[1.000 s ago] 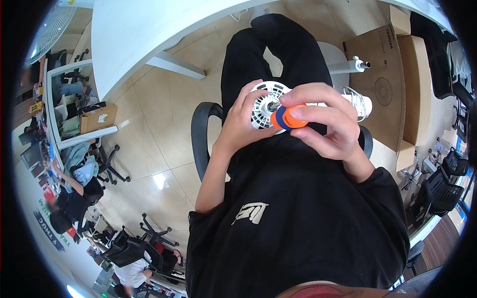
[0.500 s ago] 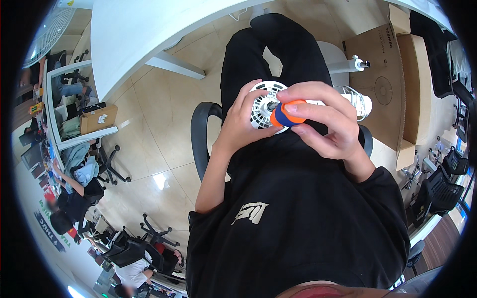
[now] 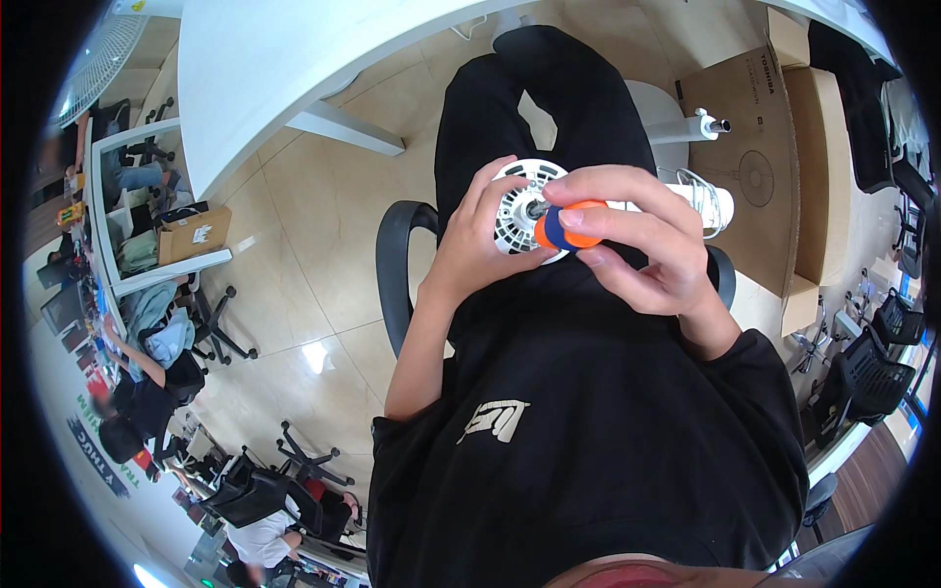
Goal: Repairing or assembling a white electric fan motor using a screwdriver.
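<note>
My left hand (image 3: 469, 240) is wrapped round a white fan motor housing (image 3: 515, 230), whose round slotted face points up over my lap. A short-shafted screwdriver (image 3: 578, 235) with an orange and blue handle is pinched between the fingertips of my right hand (image 3: 647, 230). Its metal tip meets the middle of the slotted face, though the exact contact is hidden. To the right of that hand, a white part with a coiled white cord (image 3: 718, 209) shows; the hand covers how it joins the housing.
A white fan stand with a short pole (image 3: 701, 127) stands on the floor at my right, beside a large open cardboard box (image 3: 740, 176). A white table (image 3: 265, 78) curves across the front left. Black chair armrests (image 3: 394, 274) flank me. Other people sit at desks far left.
The screwdriver handle has turned a little in my right fingers, so its blue band shows at another angle. My left hand keeps its hold on the housing.
</note>
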Demonstrator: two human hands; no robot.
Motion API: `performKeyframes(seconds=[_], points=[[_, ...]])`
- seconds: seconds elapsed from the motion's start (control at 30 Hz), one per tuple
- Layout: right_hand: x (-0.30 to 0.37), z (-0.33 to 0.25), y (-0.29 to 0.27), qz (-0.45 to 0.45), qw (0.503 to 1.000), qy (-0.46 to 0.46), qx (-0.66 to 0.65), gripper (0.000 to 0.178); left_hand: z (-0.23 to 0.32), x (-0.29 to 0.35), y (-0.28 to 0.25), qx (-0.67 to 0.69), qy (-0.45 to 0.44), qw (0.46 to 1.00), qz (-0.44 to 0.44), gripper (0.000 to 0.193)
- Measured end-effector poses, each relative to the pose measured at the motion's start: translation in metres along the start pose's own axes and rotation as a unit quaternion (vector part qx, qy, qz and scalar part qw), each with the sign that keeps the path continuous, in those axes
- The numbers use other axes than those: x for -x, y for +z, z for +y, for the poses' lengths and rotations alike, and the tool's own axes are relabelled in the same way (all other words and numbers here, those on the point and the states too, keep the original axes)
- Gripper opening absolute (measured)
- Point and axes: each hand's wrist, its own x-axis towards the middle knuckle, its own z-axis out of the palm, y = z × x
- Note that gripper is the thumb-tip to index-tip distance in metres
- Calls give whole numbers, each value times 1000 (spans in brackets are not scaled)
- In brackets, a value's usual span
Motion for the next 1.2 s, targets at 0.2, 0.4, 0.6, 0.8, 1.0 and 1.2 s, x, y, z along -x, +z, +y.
performKeyframes(seconds=[0.2,0.4,0.6,0.8,1.0,1.2], points=[[4,-3,9,64,998,26,6,39,5,-1,-1,-29,-2,1000,7,80],[-4,-4,-2,-21,999,-22,-18,40,-8,-1,4,-32,40,999,8,81],[9,1,9,24,998,21,-45,38,2,-1,2,-13,12,1000,8,81],[4,-2,7,46,999,8,8,35,4,-1,0,-22,-5,1000,10,83],[4,-2,-5,-12,998,11,-60,40,-3,0,2,-19,25,999,6,83],[5,-1,1,29,997,36,-68,38,-1,1,3,-11,0,1000,15,83]])
